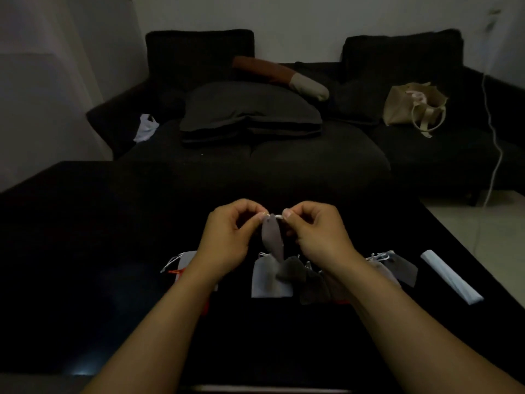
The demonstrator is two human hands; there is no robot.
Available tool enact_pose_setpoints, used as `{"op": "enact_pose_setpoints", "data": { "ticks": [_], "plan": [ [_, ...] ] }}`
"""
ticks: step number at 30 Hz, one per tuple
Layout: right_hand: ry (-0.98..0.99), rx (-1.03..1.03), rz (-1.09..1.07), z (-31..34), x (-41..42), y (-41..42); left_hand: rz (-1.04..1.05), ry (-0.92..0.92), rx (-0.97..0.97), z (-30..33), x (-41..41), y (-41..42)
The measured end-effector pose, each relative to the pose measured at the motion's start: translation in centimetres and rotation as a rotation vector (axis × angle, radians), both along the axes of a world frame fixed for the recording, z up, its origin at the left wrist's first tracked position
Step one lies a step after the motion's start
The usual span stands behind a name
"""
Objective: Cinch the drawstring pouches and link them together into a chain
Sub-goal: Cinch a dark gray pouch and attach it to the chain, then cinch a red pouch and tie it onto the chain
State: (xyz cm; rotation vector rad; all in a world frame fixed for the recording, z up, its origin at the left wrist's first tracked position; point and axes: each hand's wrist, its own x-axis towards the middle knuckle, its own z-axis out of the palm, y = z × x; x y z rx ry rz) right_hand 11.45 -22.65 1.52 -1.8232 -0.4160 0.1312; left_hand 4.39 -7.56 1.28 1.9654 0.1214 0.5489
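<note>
Both hands, left and right, pinch the cord of a grey pouch; pull evenly outward so the neck closes fully.

- Dark sofa behind black table.
- Grey cushions stacked mid-seat; brown/cream bolster behind.
- Beige tote bag on R seat.
- White cable hangs far R.
- Pale folded strip on table, R side.

Pouches crowd table centre (far half bare).
</note>
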Motion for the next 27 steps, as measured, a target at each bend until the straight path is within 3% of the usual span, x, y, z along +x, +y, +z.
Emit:
{"op": "enact_pose_setpoints", "data": {
  "ticks": [4,7,12,15,18,20,23,27],
  "plan": [
    [0.106,-0.182,0.157,-2.0,0.0,2.2,-0.135,0.238,0.154,-1.8,-1.1,4.1],
    [0.048,-0.457,0.208,-3.1,0.2,3.6,-0.143,0.412,0.282,-3.2,-1.7,5.6],
    [-0.171,-0.857,0.009,-3.4,-0.3,5.0,0.188,0.713,0.502,-4.2,-2.9,9.3],
    [-0.317,-0.831,-0.034,-2.9,-0.9,6.1,0.289,0.946,0.521,-4.3,-4.0,10.5],
    [-0.464,-0.709,0.305,-3.2,-1.9,7.8,0.276,1.016,0.465,-4.7,-4.4,10.3],
    [-0.485,-0.793,0.53,-4.2,-2.8,8.9,0.274,1.013,0.45,-4.7,-4.6,10.3],
    [-0.498,-0.97,0.511,-5.4,-2.8,9.5,0.295,0.986,0.398,-4.4,-4.8,10.4],
    [-0.464,-0.996,0.448,-4.7,-2.3,9.5,0.347,0.959,0.406,-4.4,-5.2,10.8]
  ]
}}
